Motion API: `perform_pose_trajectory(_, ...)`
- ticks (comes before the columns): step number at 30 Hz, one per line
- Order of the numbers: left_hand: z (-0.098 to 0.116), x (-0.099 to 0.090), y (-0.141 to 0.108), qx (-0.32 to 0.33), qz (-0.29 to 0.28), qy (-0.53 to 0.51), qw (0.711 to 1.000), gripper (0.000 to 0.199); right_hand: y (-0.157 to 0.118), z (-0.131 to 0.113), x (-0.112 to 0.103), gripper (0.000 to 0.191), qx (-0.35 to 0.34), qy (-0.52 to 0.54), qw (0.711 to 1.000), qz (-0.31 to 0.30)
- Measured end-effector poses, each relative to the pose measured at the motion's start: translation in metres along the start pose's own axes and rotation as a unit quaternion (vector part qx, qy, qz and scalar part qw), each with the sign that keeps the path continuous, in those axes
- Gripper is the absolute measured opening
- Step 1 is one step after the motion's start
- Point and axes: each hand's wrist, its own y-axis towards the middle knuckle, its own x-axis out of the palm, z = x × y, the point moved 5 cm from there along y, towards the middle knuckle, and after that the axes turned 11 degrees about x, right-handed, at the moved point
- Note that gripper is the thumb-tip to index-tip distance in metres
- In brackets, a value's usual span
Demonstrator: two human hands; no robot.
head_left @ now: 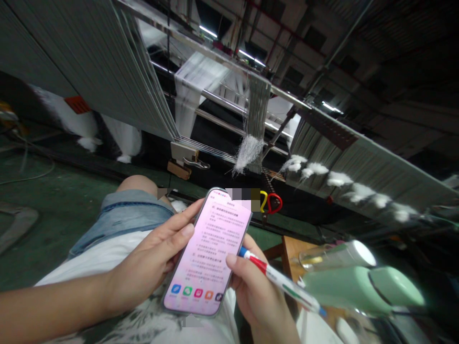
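A phone (pixel 210 253) with a lit pink screen showing text and a row of app icons is held over my lap. My left hand (pixel 154 263) wraps its left side, the thumb along the edge. My right hand (pixel 258 286) grips the right side, its thumb at the screen's edge. A white pen (pixel 283 282) with red and blue parts also lies in my right hand, between thumb and fingers, pointing down to the right.
Beyond the phone stands a loom-like frame with grey threads (pixel 93 62) and white thread bundles (pixel 249 153). Scissors (pixel 270 202) with red and yellow handles hang there. A green bottle (pixel 344 286) and a clear cup (pixel 337 256) lie at a wooden surface (pixel 292 246), right.
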Motion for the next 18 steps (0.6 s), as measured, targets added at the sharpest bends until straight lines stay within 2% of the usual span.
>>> perform_pose_trajectory(12, 0.0031, 0.0012, -0.0013, 0.001, 0.008, 0.009, 1.0, 0.065, 0.0021, 0.0, -0.0001, 0.033, -0.009, 0.03, 0.999, 0.004)
perform_pose_trajectory(18, 0.0051, 0.0026, -0.0025, 0.004, 0.003, 0.006, 1.0, 0.061, 0.003, 0.0005, 0.0009, 0.036, -0.007, 0.029, 1.0, -0.003)
